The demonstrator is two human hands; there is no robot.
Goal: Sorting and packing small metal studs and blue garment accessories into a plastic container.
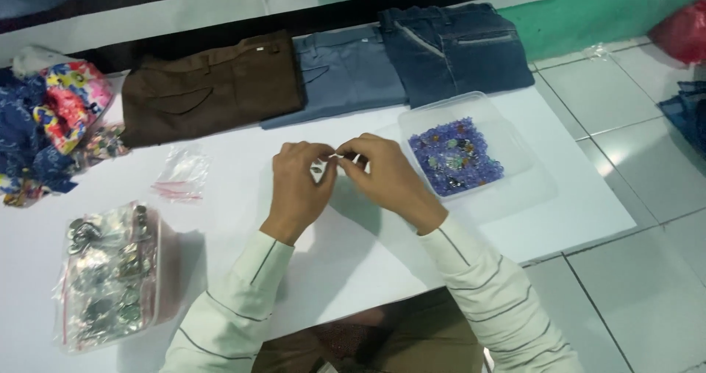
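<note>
**Two hands pinch a tiny item above a white surface**

The left hand (300, 185) and the right hand (382, 176) meet fingertip to fingertip over the white surface (353, 255). Both are curled nearly closed, thumb and forefinger pressed together around a small item (329, 161) held between them; it is too small to tell what it is, though a thin pale piece shows at the right hand's fingertips. Both wrists come out of cream sleeves with thin dark stripes.

Just beyond the right hand, on its outer side, sits a clear plastic tray (507, 134) holding a heap of small blue-violet beads (454, 156) with a few other colours mixed in. It is near the hand but not touching it.

On the outer side of the left hand, a little apart, lies a small clear bag (182, 174) with a red strip along one edge. Nearer the person's body on that same side, well apart from the hand, a pink container (165, 270) carries a clear bag of metal pieces (103, 270).

Past both hands, along the far edge of the surface, three folded trousers lie side by side: brown trousers (209, 86), grey-blue trousers (342, 72), and dark denim trousers (452, 49). Far off beyond the left hand is a bundle of flowered cloth (51, 116).
</note>
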